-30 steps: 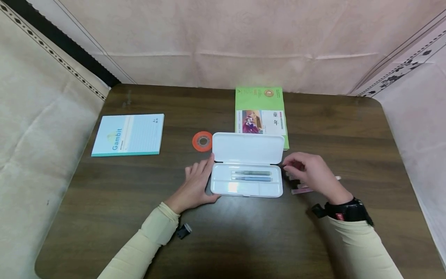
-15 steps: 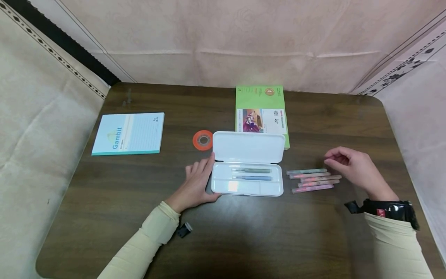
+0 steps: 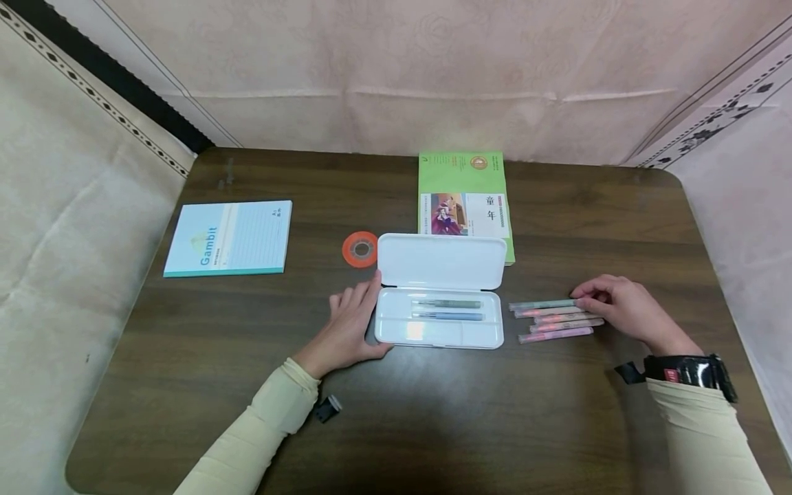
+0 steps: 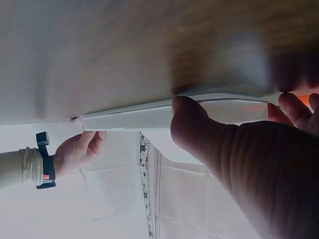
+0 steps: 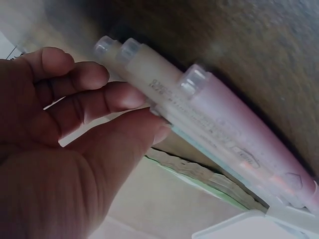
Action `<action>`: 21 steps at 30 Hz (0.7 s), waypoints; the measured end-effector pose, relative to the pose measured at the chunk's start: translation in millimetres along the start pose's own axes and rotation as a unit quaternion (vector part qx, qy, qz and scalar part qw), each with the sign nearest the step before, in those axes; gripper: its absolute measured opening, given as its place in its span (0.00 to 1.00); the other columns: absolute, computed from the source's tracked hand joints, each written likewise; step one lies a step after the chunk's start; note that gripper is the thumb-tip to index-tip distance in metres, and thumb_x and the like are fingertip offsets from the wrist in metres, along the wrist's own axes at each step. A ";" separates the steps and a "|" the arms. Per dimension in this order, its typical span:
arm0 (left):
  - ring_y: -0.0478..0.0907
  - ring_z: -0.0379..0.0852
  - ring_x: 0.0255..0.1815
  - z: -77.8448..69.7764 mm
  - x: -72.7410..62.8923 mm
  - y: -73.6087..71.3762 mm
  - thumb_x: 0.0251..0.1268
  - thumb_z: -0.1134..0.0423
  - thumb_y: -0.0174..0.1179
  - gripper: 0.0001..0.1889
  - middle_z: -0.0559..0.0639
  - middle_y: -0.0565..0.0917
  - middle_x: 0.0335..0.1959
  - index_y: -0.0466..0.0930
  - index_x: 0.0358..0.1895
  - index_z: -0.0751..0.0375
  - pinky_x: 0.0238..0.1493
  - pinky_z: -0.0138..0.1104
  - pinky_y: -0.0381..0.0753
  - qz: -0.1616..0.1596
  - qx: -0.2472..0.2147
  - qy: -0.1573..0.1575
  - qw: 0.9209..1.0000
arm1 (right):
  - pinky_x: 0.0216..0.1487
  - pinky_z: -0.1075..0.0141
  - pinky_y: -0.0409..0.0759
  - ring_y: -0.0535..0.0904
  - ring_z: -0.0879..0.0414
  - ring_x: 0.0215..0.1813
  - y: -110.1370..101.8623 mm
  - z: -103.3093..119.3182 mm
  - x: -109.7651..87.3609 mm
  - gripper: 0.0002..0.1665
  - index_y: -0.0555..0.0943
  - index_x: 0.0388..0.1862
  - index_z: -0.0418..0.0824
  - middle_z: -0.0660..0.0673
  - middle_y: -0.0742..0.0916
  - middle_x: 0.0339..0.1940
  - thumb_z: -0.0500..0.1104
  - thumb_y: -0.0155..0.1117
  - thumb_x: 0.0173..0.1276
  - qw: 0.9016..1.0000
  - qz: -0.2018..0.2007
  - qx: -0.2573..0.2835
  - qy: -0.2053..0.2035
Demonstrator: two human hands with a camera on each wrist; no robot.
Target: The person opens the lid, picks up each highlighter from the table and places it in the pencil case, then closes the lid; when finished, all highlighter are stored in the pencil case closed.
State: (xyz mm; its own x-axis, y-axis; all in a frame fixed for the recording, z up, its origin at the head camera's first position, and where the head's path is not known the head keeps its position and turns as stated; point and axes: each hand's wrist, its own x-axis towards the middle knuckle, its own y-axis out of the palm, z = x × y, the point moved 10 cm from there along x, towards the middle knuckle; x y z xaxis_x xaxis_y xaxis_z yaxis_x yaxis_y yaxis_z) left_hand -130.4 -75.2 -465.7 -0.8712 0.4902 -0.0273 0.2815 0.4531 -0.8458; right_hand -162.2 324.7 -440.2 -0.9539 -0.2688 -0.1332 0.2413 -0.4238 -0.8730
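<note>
A white pencil case (image 3: 441, 262) lies with its lid raised, holding a greyish-green pen (image 3: 448, 303) and a blue pen (image 3: 447, 316). My left hand (image 3: 343, 326) steadies its left end, thumb at the front corner and index finger along the side; the left wrist view shows the thumb (image 4: 192, 117) against the case wall. To the right of the case, several pens lie side by side. My right hand (image 3: 625, 309) pinches the end of the green pen (image 3: 541, 304), farthest back in that row. Pinkish pens, one a pink-purple pen (image 5: 249, 124), lie beside it.
Behind the case, partly covered by its lid, is a green book (image 3: 460, 175). An orange tape roll (image 3: 359, 249) sits by the lid's left edge. A light blue notebook (image 3: 227, 238) lies at the left of the brown table (image 3: 464, 426). Pale cloth hangs around the table.
My right hand has drawn back from beside the case, uncovering the row of pens, then come slightly left onto the green pen's end. The left hand has stayed at the case.
</note>
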 end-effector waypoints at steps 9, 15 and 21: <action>0.63 0.53 0.56 -1.2 0.3 -1.0 0.47 0.45 0.75 0.64 0.58 0.65 0.69 0.39 0.80 0.61 0.50 0.45 0.52 0.006 -0.006 -0.006 1.000 | 0.31 0.68 0.67 0.70 0.61 0.32 4.6 1.3 5.4 0.05 0.86 0.40 0.42 0.47 0.84 0.35 0.40 0.66 0.68 1.000 0.025 0.003 0.005; 0.63 0.52 0.56 -0.7 0.4 -0.8 0.48 0.45 0.74 0.63 0.58 0.65 0.69 0.39 0.80 0.60 0.51 0.45 0.52 0.009 -0.008 -0.009 1.000 | 0.32 0.68 0.68 0.71 0.61 0.33 3.4 4.3 6.7 0.03 0.85 0.38 0.43 0.47 0.84 0.35 0.39 0.66 0.68 1.000 0.017 -0.003 -0.012; 0.63 0.52 0.56 -0.3 0.0 -0.4 0.48 0.45 0.75 0.63 0.58 0.65 0.69 0.39 0.80 0.60 0.50 0.44 0.52 0.007 -0.004 -0.007 1.000 | 0.31 0.68 0.67 0.71 0.62 0.31 0.2 4.5 7.0 0.02 0.85 0.37 0.43 0.47 0.85 0.35 0.39 0.66 0.68 1.000 0.002 -0.003 -0.011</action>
State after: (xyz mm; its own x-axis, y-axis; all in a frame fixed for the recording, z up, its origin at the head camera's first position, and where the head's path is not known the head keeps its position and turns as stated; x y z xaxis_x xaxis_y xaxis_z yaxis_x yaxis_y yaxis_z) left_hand -130.4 -75.2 -465.2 -0.8726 0.4860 -0.0477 0.2980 0.4525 -0.8405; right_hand -168.0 318.8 -439.3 -0.9487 -0.2901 -0.1258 0.2439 -0.4183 -0.8749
